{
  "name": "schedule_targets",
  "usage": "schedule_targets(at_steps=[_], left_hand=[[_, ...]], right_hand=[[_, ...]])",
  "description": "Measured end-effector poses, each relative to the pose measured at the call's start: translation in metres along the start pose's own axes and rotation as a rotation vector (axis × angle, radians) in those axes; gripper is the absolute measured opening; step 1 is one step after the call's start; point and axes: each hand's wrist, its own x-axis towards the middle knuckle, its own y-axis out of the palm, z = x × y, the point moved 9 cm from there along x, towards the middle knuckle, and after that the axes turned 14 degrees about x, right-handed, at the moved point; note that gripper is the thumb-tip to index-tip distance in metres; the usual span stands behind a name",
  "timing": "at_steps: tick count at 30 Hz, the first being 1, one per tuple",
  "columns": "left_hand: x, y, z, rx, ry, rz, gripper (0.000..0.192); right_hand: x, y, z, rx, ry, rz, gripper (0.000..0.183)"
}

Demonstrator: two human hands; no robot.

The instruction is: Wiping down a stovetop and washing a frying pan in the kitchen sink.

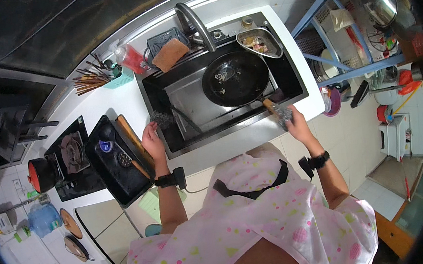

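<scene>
Pinched in the fingertips of my left hand (153, 142) is a dark steel wool scrubber (162, 118), over the left rim of the black sink (182, 149). My right hand (299, 126) grips the end of the handle (269, 104) of a black frying pan (235, 79). A silvery, crinkled material (284, 116) covers that end; whether it is a wrapping or another scrubber, I cannot tell. The pan rests over the sink's right half, with pale food scraps on its inner surface. Beyond it, a metal strainer basket (260, 43) holds food waste in the sink's far right corner.
A curved faucet (196, 25) arches over the sink's back edge. Behind it sit a brown sponge (170, 55), a soap bottle (130, 57) and a chopstick holder (119, 78). At left lies a black tray (120, 180) with a slotted ladle (125, 160). A blue rack (359, 70) stands right.
</scene>
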Motion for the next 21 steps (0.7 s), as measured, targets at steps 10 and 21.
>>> schedule_targets(at_steps=[10,21], left_hand=[[0.062,-0.021,-0.142,0.278,0.323,-0.081,0.027],[0.135,0.055,-0.219,0.382,0.664,-0.118,0.029]], right_hand=[[-0.028,-0.11,-0.062,0.074,0.058,-0.306,0.047],[0.023,-0.114,-0.019,0.073,0.028,-0.093,0.034]])
